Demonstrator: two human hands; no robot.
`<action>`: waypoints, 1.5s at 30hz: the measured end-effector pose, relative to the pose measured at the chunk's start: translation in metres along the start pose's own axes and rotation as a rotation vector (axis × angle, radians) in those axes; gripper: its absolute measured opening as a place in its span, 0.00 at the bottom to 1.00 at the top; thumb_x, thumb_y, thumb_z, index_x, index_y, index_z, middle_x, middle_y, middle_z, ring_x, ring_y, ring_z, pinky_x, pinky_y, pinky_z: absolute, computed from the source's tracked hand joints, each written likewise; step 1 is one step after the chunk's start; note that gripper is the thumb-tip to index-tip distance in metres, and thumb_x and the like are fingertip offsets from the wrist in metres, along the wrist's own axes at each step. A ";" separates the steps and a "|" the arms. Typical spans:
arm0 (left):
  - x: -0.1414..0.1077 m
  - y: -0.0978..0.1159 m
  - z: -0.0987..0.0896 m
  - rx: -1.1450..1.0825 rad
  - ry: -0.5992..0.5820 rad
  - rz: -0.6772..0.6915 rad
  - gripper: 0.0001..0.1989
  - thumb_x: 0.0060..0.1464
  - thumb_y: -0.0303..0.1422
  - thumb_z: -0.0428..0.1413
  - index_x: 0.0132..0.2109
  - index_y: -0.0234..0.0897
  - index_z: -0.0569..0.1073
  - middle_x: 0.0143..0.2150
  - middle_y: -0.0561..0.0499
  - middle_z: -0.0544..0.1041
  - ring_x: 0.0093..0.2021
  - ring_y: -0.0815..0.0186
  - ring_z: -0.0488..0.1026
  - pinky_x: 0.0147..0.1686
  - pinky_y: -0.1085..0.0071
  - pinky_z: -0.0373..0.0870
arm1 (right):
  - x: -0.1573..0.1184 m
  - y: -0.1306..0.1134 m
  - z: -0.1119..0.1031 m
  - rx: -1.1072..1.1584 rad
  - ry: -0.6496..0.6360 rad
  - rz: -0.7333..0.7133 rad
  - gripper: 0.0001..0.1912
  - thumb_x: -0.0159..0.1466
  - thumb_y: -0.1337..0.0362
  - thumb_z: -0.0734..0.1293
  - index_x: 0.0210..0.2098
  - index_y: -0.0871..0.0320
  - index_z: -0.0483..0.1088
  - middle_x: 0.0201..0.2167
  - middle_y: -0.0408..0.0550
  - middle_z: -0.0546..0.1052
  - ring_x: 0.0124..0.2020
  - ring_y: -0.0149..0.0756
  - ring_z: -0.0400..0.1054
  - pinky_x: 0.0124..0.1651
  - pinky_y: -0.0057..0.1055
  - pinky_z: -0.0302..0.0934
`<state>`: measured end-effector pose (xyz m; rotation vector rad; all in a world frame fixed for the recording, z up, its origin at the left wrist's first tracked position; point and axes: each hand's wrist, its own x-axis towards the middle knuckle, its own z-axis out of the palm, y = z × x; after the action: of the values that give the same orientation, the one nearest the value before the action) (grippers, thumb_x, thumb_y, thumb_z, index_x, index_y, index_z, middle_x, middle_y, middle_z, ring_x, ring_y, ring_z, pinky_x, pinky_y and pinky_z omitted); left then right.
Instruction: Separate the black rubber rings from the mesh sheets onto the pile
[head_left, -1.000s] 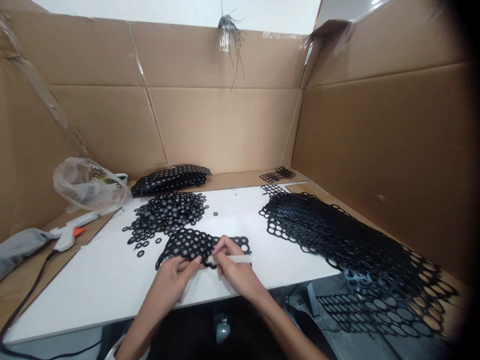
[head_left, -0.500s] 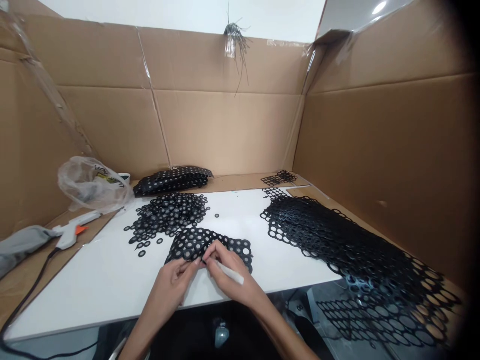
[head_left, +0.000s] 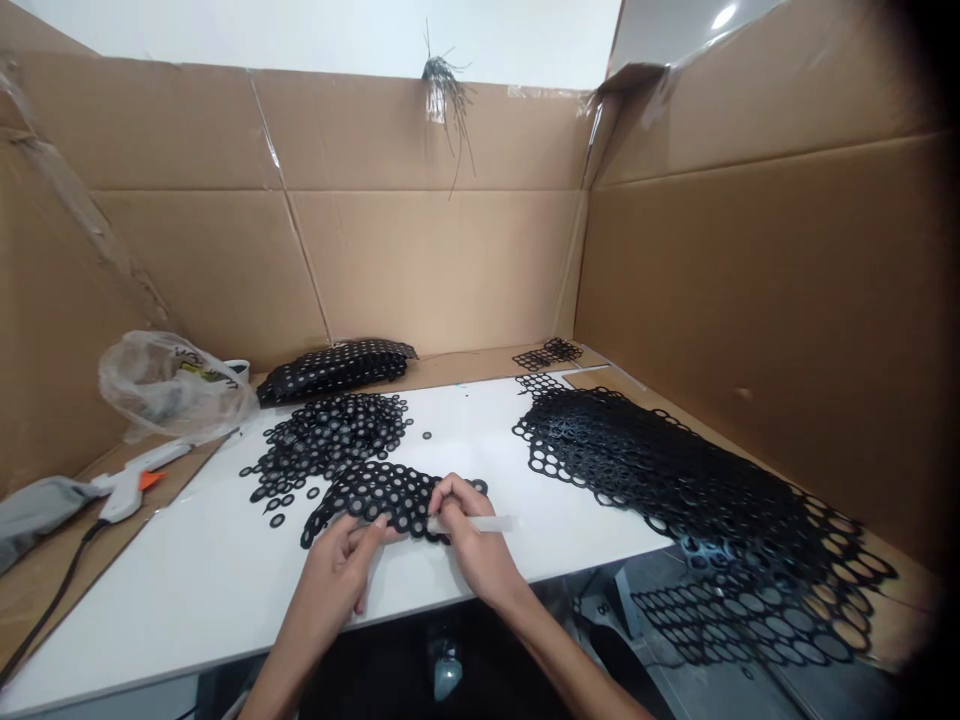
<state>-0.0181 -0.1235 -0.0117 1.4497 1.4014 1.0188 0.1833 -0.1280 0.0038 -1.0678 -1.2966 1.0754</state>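
A black sheet of joined rings (head_left: 375,492), many with grey discs inside, lies bunched on the white board (head_left: 187,570). My left hand (head_left: 339,562) pinches its near edge between thumb and fingers. At the sheet's right part, my right hand (head_left: 476,545) has its fingers closed round a whitish, translucent strip-like tool (head_left: 487,523), whose left end meets the sheet's near edge. Behind the sheet is a heap of small loose black rings with grey centres (head_left: 330,435). The fingertips of my right hand partly hide the sheet.
A large pile of black ring mesh (head_left: 675,470) covers the right side and hangs over the front edge. A glue gun (head_left: 127,487), plastic bag (head_left: 176,385) and folded dotted black sheets (head_left: 337,368) stand left and back. Cardboard walls (head_left: 435,260) surround the board.
My right hand has moved right, away from my left hand, and the tool now lies nearly level. The sheet has shifted left and its right part is bunched. The view has turned slightly right.
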 end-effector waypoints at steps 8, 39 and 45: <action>0.000 0.002 -0.001 -0.007 -0.006 -0.003 0.26 0.59 0.60 0.60 0.34 0.43 0.66 0.22 0.52 0.80 0.12 0.66 0.62 0.18 0.69 0.64 | 0.000 0.000 -0.001 -0.044 -0.086 0.007 0.06 0.64 0.67 0.60 0.37 0.54 0.69 0.26 0.37 0.63 0.29 0.34 0.56 0.33 0.32 0.50; -0.001 0.000 0.000 0.020 -0.032 0.008 0.34 0.55 0.63 0.63 0.22 0.43 0.59 0.14 0.60 0.57 0.15 0.68 0.61 0.20 0.71 0.60 | -0.004 -0.002 -0.005 -0.097 -0.296 -0.015 0.06 0.72 0.67 0.61 0.45 0.52 0.68 0.32 0.38 0.68 0.33 0.35 0.64 0.38 0.30 0.55; -0.004 0.002 -0.001 0.014 -0.024 0.006 0.32 0.54 0.63 0.63 0.29 0.35 0.75 0.20 0.56 0.66 0.19 0.69 0.60 0.18 0.73 0.54 | -0.005 -0.004 -0.003 -0.238 -0.305 -0.103 0.07 0.74 0.63 0.63 0.51 0.50 0.68 0.32 0.38 0.69 0.35 0.36 0.67 0.41 0.30 0.56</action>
<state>-0.0186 -0.1273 -0.0099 1.4726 1.3900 0.9938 0.1861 -0.1341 0.0069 -1.0241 -1.7404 1.0520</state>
